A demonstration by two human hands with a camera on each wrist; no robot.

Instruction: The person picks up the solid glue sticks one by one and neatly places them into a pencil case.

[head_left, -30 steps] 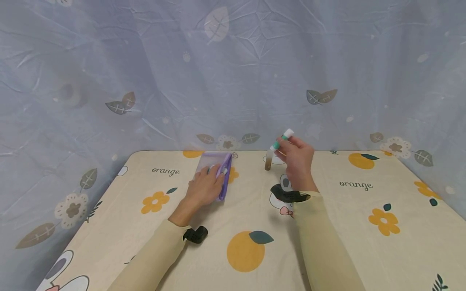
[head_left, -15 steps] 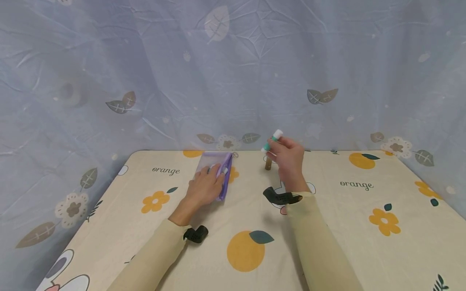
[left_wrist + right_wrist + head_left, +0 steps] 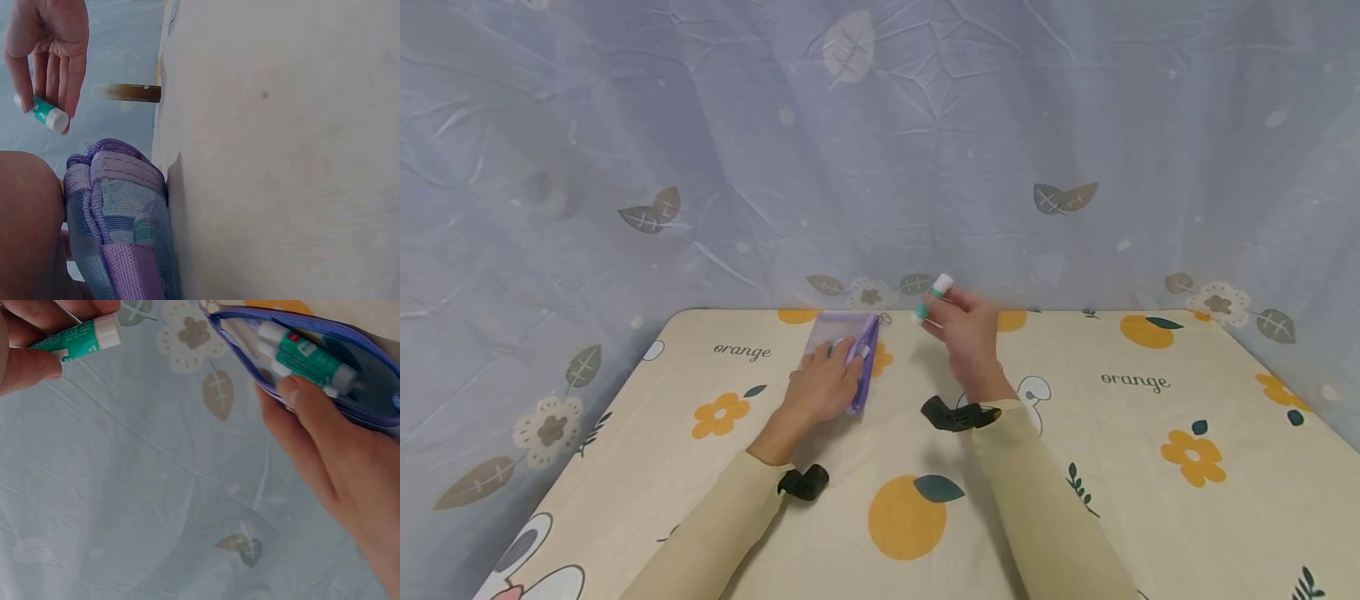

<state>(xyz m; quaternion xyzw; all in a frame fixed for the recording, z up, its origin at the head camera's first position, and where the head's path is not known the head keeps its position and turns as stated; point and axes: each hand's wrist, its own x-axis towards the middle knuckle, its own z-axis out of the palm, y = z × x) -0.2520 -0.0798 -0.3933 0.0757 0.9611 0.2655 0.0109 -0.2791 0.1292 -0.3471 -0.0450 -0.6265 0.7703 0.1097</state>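
My right hand (image 3: pixel 966 337) pinches a green glue stick (image 3: pixel 921 312) with white ends between thumb and fingers, held tilted above the table. In the right wrist view, this glue stick (image 3: pixel 81 342) shows at the upper left. My left hand (image 3: pixel 823 379) grips the side of a purple mesh zip pouch (image 3: pixel 865 375). The pouch's zipped mouth (image 3: pixel 244 359) gapes, with a digit at its rim. Inside lies another green-and-white glue stick (image 3: pixel 306 359), with more white showing beside it. The left wrist view shows the pouch bulging.
A brown tube (image 3: pixel 134 93) with a pale top stands on the table beyond the pouch; my right hand hides it in the head view. A patterned cloth (image 3: pixel 906 517) covers the table. Behind the table's far edge hangs a grey-blue curtain (image 3: pixel 880 167).
My right hand has moved left with the glue stick, away from above the brown tube and closer to the pouch. My left hand and the pouch have stayed in place.
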